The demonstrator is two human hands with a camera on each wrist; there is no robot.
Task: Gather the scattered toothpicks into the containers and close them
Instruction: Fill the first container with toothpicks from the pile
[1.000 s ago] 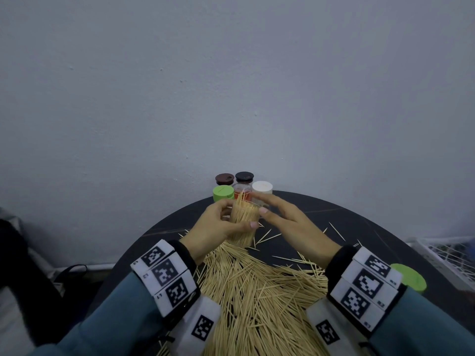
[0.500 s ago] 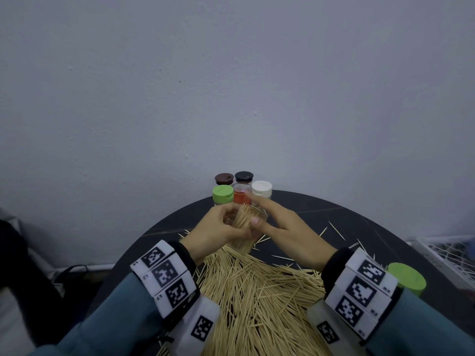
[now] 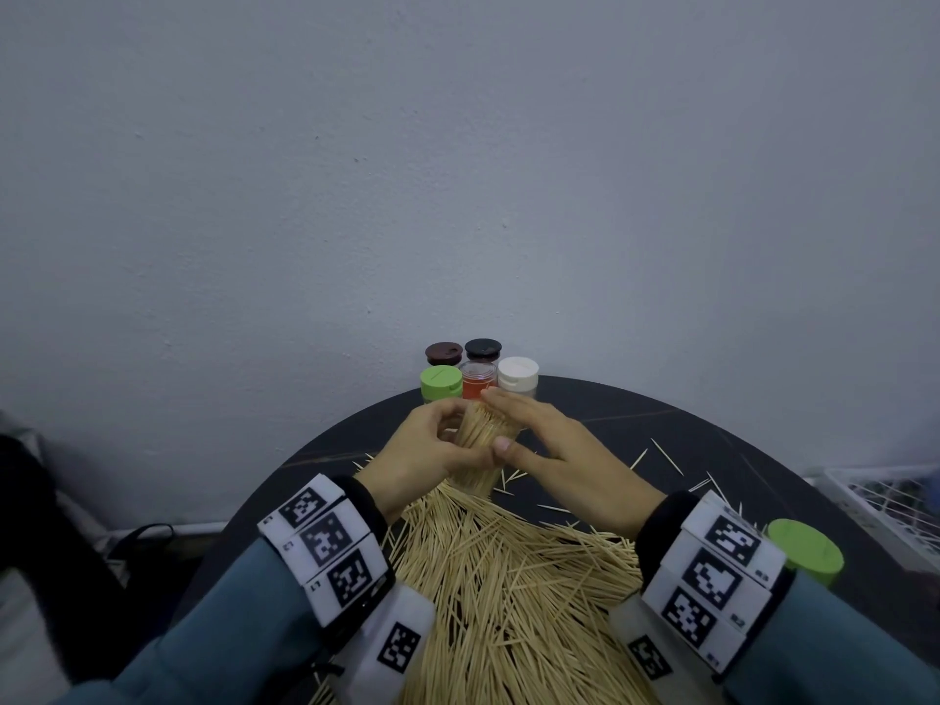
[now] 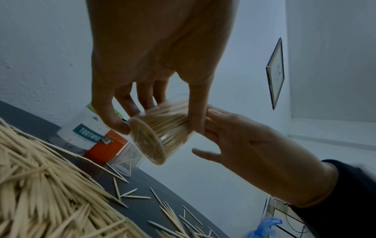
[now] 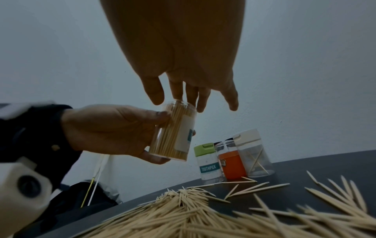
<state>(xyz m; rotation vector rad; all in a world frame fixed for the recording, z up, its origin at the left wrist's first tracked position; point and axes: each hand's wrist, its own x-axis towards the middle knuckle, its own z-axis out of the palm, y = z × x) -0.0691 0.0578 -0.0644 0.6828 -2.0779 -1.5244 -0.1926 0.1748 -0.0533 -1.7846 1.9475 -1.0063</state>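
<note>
- Far left, the left hand (image 3: 432,450) grips the clear container (image 3: 480,452) round its side, thumb and fingers curled about it, holding it up off the table (image 3: 712,450) and tipped.
- Centre: that container is packed tight with toothpicks, tips crowding the open mouth, no lid on it. This looks like the settling step before it gets capped.
- The right hand (image 3: 554,450) sits over the mouth with fingers (image 5: 200,103) straight and spread, fingertips at the toothpick ends, pinching nothing.
- Below the hands, the big toothpick pile (image 3: 508,592) is on the table, with strays scattered to the right. Plenty left to gather, I'd say.
- Behind, five more containers (image 3: 478,379) stand in a cluster at the table's far edge.
- Far right, a green lid (image 3: 806,552) peeks from behind the right wrist. Next move likely calls for levelling the tips, then reaching for that lid.
- Hard to tell: whether that lid fits this container, whether the fingertips actually press the tips, and the table's near edge, hidden by sleeves.
</note>
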